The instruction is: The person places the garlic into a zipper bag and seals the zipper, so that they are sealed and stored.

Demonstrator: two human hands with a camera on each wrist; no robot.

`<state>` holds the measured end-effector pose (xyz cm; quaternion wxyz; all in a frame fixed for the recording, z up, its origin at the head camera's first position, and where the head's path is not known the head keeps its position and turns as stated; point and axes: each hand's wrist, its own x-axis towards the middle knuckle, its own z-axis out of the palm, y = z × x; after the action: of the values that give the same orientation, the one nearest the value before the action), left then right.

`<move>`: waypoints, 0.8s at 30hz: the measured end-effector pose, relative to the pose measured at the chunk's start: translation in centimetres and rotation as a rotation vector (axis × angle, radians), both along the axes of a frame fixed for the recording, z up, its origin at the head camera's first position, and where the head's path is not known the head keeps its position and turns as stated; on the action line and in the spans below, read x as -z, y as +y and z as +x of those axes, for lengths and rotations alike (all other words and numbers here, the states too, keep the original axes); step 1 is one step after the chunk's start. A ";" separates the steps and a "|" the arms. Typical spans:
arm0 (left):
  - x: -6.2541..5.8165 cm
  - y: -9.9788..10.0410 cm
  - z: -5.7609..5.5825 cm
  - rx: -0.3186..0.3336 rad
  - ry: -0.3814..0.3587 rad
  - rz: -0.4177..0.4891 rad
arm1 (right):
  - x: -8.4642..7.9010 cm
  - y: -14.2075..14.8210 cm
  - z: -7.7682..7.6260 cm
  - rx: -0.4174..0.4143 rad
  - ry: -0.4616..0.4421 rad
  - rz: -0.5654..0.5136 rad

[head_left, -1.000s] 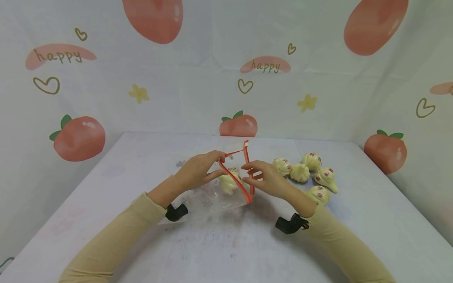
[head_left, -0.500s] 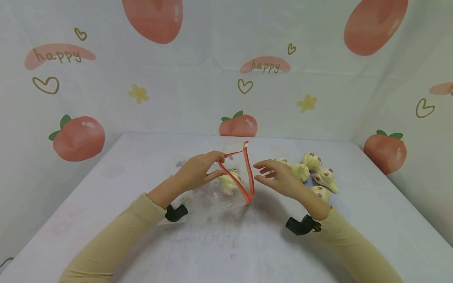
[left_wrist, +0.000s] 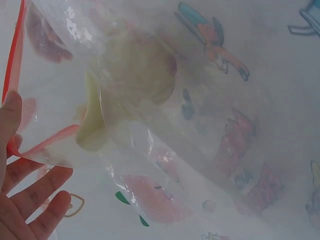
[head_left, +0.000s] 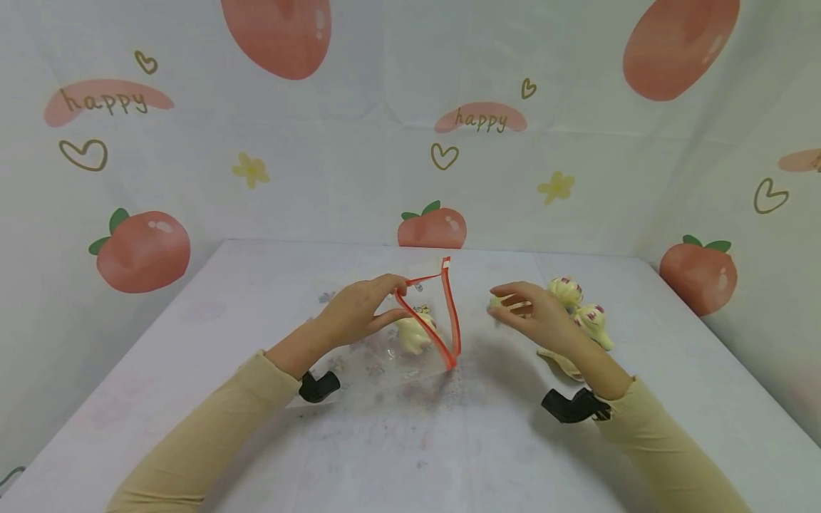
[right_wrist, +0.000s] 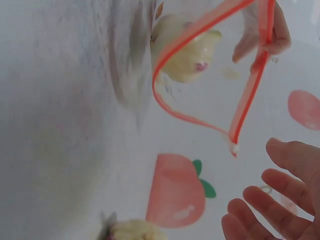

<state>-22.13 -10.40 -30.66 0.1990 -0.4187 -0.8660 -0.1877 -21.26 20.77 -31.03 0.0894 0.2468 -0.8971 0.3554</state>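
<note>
The right hand (head_left: 541,318) partly hides the garlic bulbs (head_left: 591,322) toward the counter's (head_left: 423,456) right edge. In the left wrist view, the bag's (left_wrist: 170,137) hazy plastic blurs the bulb inside (left_wrist: 135,67). The head view cuts off the counter's near edge.

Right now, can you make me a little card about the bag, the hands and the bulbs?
Bag: see-through, red edge, mouth open
Inside it: one pale bulb
Left hand: holding the bag's edge
Loose bulbs: on the table, right of the bag
Right hand: empty, hiding some loose bulbs partly from the head camera
</note>
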 end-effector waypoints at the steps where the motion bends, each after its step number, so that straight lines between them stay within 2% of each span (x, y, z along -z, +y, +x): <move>1: 0.0 0.0 0.0 0.001 0.000 0.000 | -0.1 0.3 0.0 0.010 0.001 -0.001; 9: 0.1 0.1 0.0 0.008 -0.001 0.000 | -0.5 2.5 -0.3 0.057 0.070 0.002; 18: 0.1 0.0 0.0 0.007 -0.003 0.005 | -1.1 5.0 0.0 0.142 -0.020 0.087; 24: 0.2 0.0 -0.1 0.007 -0.004 0.008 | -1.4 6.7 0.1 0.137 -0.060 0.160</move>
<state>-22.18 -10.39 -30.83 0.1983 -0.4207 -0.8641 -0.1925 -21.14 27.49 -29.59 0.0664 0.1803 -0.9397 0.2828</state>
